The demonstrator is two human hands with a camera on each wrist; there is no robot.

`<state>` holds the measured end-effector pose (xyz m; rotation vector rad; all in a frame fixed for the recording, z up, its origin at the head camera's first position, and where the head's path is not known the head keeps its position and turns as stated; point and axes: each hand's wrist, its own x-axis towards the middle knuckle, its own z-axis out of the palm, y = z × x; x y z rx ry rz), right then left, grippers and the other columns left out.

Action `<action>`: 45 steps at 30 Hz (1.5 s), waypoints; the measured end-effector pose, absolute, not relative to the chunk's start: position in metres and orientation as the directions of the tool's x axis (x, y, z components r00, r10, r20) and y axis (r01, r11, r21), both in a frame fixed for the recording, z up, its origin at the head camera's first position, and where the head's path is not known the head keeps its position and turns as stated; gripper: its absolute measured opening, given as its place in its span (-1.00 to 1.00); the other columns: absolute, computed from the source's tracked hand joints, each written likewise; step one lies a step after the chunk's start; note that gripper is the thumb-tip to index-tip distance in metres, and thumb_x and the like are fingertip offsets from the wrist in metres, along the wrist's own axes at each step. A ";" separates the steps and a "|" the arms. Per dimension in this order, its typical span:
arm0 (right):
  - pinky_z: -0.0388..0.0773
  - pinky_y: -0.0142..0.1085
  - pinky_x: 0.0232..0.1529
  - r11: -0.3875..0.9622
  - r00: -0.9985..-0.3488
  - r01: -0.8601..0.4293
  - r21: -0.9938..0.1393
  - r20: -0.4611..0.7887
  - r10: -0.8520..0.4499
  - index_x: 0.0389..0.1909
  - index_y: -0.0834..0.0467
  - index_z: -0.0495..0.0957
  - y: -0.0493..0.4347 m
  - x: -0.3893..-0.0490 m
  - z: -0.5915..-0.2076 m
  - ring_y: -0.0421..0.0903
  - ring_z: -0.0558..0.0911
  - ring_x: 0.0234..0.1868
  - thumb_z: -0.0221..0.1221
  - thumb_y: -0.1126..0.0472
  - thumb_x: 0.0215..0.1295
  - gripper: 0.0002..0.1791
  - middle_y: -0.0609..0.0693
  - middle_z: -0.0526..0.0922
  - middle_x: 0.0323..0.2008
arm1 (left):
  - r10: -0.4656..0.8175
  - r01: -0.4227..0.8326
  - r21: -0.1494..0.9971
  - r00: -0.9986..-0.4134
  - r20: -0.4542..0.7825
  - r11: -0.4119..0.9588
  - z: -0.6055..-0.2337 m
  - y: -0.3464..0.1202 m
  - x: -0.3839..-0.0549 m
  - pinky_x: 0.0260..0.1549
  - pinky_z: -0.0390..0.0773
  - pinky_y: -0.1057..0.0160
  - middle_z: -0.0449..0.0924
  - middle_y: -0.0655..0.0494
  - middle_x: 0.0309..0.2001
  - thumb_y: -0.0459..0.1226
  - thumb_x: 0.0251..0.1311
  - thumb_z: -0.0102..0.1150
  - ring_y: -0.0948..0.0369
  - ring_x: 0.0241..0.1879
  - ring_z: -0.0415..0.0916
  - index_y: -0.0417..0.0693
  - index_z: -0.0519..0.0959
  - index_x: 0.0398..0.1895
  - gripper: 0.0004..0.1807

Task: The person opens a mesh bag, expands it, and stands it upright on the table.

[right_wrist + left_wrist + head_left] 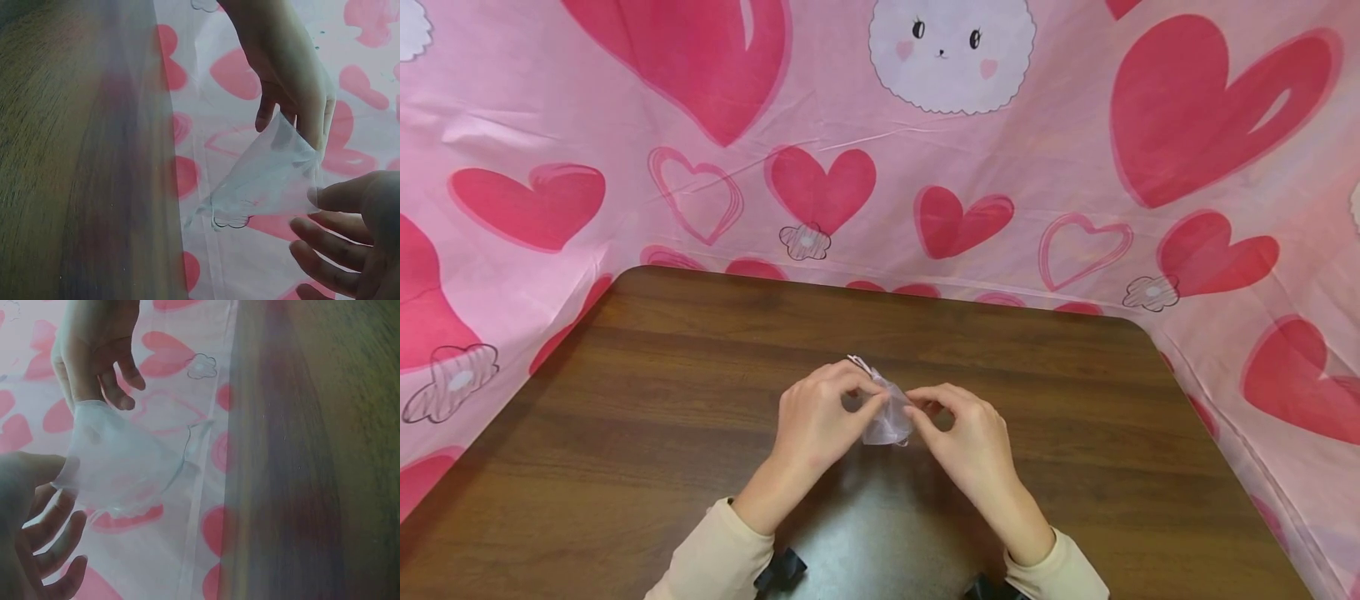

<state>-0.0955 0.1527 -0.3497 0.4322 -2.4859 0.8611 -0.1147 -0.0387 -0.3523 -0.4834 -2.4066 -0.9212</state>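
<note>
A small sheer white pouch (887,421) hangs between my two hands above the middle of the table. Its fabric is see-through, and a thin dark cord (186,450) shows near its gathered end. My left hand (820,417) pinches one upper edge of the pouch between thumb and forefinger. Opposite it, my right hand (966,429) pinches the other edge the same way. In the right wrist view the pouch (269,178) is spread into a wedge between the hands, its narrow end pointing away. No contents can be made out inside.
The brown wooden table (647,400) has rounded far corners. A pink cloth (842,100) with red hearts hangs around its back and sides. Black wrist devices (781,571) sit at the beige sleeves (718,554).
</note>
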 end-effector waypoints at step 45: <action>0.45 -0.33 -0.43 0.720 -0.878 -0.433 -0.542 0.434 -0.201 -0.22 0.05 0.70 0.149 -0.091 -0.350 -0.23 0.60 -0.38 0.53 0.18 -0.03 -0.68 -0.17 0.64 -0.41 | 0.154 0.518 0.438 -0.756 0.636 0.735 -0.356 -0.039 -0.116 -0.65 0.28 0.33 0.41 0.40 -0.66 -0.15 -0.05 0.53 0.40 -0.65 0.31 0.24 0.69 -0.50 -0.86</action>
